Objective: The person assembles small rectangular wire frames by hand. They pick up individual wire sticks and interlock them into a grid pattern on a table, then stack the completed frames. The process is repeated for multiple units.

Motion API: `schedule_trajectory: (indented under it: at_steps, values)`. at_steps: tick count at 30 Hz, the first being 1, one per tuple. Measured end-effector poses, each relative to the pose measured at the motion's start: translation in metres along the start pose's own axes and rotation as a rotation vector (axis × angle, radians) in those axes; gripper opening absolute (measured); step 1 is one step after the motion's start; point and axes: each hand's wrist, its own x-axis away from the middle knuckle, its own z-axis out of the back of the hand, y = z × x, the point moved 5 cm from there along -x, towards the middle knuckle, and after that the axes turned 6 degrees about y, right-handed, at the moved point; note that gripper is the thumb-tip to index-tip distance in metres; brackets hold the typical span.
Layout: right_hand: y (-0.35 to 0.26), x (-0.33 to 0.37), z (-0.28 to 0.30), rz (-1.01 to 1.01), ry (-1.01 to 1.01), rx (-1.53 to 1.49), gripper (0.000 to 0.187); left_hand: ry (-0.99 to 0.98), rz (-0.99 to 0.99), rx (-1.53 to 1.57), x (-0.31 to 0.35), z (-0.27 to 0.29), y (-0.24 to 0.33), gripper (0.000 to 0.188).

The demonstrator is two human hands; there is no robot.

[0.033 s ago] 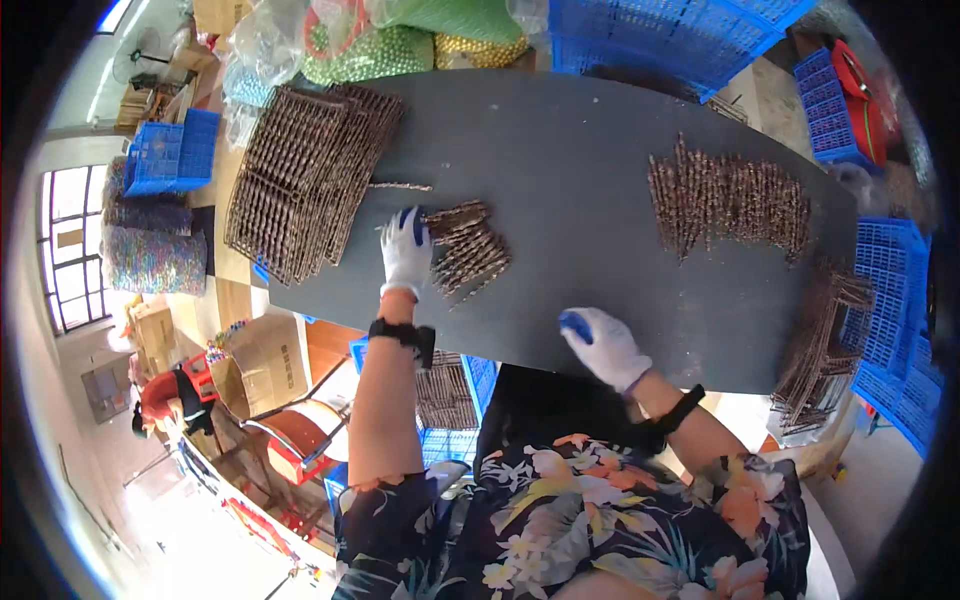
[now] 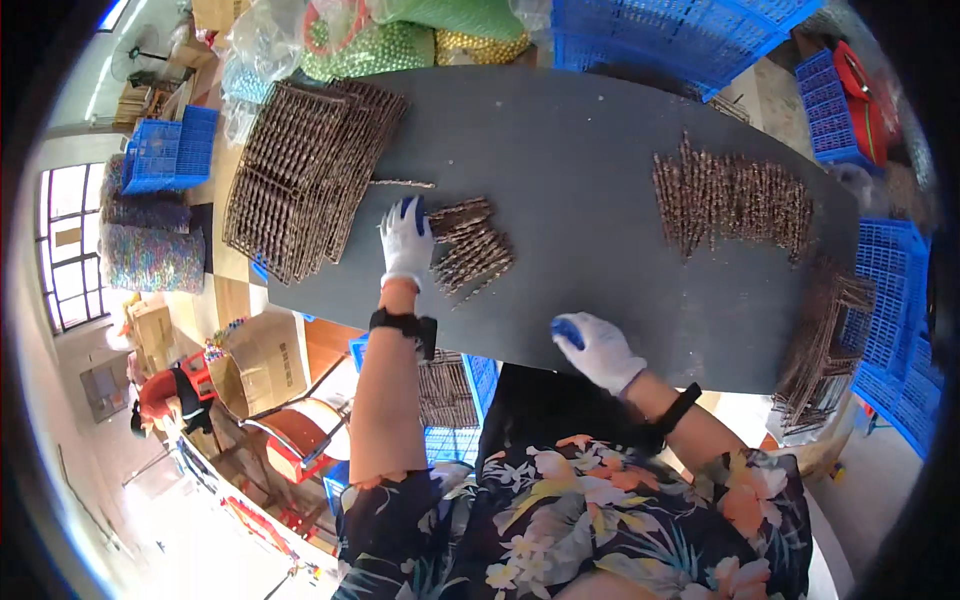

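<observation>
My left hand point(image 2: 407, 243), in a white glove with blue coating, is at the left end of a small pile of brown beaded sticks point(image 2: 472, 250). Its fingers are parted beside the pile, and no stick shows in its grasp. Above it lies a single stick point(image 2: 403, 183). My right hand point(image 2: 600, 352), gloved alike, hovers by the table's near edge with fingers loosely bent and nothing visible in them. Large stacked bundles of such sticks point(image 2: 300, 180) lie at the left. A wide row of loose sticks point(image 2: 730, 207) lies at the right.
The dark grey table point(image 2: 560, 150) carries all this. Bags of green beads point(image 2: 370, 55) and a blue crate point(image 2: 670, 45) stand beyond it. More sticks point(image 2: 820, 345) hang at its right end beside blue crates point(image 2: 885, 290). A crate of sticks point(image 2: 445, 390) is below, and a person point(image 2: 165, 400) is lower left.
My right hand has shifted slightly left. The fingers of my left hand have straightened a little and drawn up beside the small pile. The sticks look unmoved.
</observation>
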Motion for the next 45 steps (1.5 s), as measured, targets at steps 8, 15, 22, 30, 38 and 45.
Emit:
schedule_trajectory:
  at_steps: [8,15,22,30,38,45]
  values:
    - [-0.012,-0.006,-0.073,-0.089,-0.138,0.078,0.032,-0.103,-0.015,-0.314,-0.066,-0.022,-0.030,0.039]
    - [-0.021,-0.036,-0.088,-0.545,-0.148,-0.279,0.033,-0.289,-0.089,-0.199,-0.071,-0.023,-0.014,0.038]
    - [-0.017,-0.059,-0.148,-1.093,0.097,-1.370,0.024,-0.188,-0.288,-0.047,-0.039,-0.010,0.009,0.062]
    - [-0.001,-0.124,-0.125,-0.730,0.420,-0.884,0.042,-0.452,0.132,0.094,0.035,-0.019,0.058,0.073]
    - [0.039,-0.156,0.053,-0.552,0.433,-0.084,0.042,-0.674,0.229,0.702,0.004,-0.071,0.207,0.068]
    - [0.083,-0.122,0.169,-0.439,0.711,0.247,0.051,-0.869,0.456,1.275,-0.006,-0.124,0.312,0.053]
